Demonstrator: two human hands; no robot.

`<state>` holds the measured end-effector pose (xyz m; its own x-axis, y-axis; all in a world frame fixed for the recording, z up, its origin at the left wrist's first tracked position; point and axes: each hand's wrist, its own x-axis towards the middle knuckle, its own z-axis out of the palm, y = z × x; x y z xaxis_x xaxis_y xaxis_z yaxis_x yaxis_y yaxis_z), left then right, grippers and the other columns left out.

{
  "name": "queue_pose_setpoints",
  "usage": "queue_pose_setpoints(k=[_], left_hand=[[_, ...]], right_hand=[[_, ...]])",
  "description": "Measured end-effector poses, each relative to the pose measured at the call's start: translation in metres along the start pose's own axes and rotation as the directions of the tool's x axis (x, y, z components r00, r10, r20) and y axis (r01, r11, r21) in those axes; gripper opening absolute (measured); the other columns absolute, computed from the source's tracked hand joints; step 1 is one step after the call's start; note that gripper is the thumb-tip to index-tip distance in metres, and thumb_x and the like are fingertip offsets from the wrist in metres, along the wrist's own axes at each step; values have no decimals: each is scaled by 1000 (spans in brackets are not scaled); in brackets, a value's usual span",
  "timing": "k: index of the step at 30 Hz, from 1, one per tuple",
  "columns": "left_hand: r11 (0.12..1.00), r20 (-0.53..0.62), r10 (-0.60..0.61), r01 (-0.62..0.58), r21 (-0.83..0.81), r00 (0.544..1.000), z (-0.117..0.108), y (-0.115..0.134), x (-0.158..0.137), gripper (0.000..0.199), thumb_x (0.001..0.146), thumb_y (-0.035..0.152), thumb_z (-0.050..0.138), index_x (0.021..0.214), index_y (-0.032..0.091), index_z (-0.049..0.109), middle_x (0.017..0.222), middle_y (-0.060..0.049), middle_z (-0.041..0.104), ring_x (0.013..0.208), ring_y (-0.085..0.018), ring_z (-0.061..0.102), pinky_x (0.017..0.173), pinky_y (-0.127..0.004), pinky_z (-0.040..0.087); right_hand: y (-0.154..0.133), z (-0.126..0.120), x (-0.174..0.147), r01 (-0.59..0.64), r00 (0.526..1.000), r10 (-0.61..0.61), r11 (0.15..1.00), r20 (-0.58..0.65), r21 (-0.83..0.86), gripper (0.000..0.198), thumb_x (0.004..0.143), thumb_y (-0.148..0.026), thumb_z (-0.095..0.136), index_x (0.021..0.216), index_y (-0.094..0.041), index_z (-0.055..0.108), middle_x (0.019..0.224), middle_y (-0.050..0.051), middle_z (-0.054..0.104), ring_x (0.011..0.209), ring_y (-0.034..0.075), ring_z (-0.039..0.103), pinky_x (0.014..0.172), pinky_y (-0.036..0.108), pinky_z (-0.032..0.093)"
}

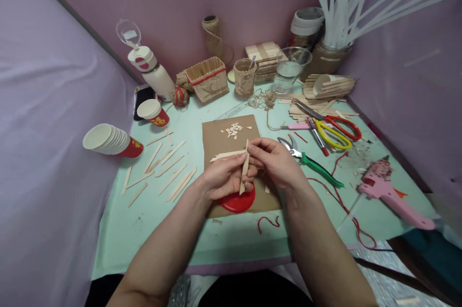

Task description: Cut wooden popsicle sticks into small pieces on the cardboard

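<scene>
Over a piece of brown cardboard point(212, 134), my left hand point(224, 177) is closed round the lower part of a flat wooden craft stick point(244, 172) with a slanted cut end. Thumb and fingertips of my right hand point(272, 160) pinch the same stick near its top. More pale sticks point(225, 155) show just behind my left thumb; whether that hand touches them I cannot tell. Small wood chips point(234, 130) lie in a loose pile on the cardboard. Below my hands is a red round lid point(236, 205), partly covered by my fingers.
Cut sticks point(166, 167) are scattered at left, beside stacked paper cups point(111, 141). To the right lie green-handled pruning shears point(317, 167), scissors point(335, 126) and a pink glue gun point(393, 194). A stick-built box point(209, 83) and a plastic cup of water point(287, 73) stand behind.
</scene>
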<state>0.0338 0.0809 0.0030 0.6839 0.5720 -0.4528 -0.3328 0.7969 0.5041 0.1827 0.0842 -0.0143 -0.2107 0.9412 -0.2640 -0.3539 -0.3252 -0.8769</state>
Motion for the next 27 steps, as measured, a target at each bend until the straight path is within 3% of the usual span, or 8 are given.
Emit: queue_pose_setpoints(k=[3,7,12,16,22,27], left_hand=[[1000,-6,2,-2,-12,1000,1,-2,2,19,91,28,50,91,12,61,66,-2,48,55,-8,41,54,-19,39],[999,24,-23,24,-34,999,-2,-1,2,22,91,26,50,94,9,64,64,-1,43,53,-7,37,50,-15,34],[990,123,-95,106,-89,988,-5,2,0,29,92,27,47,98,6,67,65,0,40,54,-7,37,50,-15,35],[981,151,-109,131,-145,983,-4,3,0,27,93,25,46,98,7,66,67,-1,44,55,-7,41,51,-14,37],[995,47,-62,65,-78,997,-6,3,2,19,90,20,52,95,8,66,76,-7,59,62,-11,57,59,-21,49],[998,-88,16,-10,64,996,-5,-2,4,23,92,21,48,97,7,66,78,-11,67,63,-14,63,62,-26,53]], right_hand=[[0,0,1,-16,1000,15,997,9,74,27,67,-36,79,76,-18,60,51,-9,42,45,6,37,43,19,33],[-1,0,2,8,1000,-10,992,16,127,28,69,-36,78,86,-17,66,52,-9,41,44,4,31,42,17,24],[-4,-5,0,-62,991,33,974,131,220,26,71,-34,76,89,-19,66,52,-9,44,48,6,36,47,17,31],[-6,-7,-1,-69,989,34,968,144,243,25,70,-32,78,86,-20,64,54,-8,49,50,6,41,49,18,36],[-4,-8,0,-79,983,43,976,176,202,29,73,-41,74,83,-22,55,56,-8,51,45,11,51,46,26,46],[1,-7,0,-99,983,68,978,172,181,30,74,-41,72,75,-21,50,50,-10,47,38,10,48,39,24,44]])
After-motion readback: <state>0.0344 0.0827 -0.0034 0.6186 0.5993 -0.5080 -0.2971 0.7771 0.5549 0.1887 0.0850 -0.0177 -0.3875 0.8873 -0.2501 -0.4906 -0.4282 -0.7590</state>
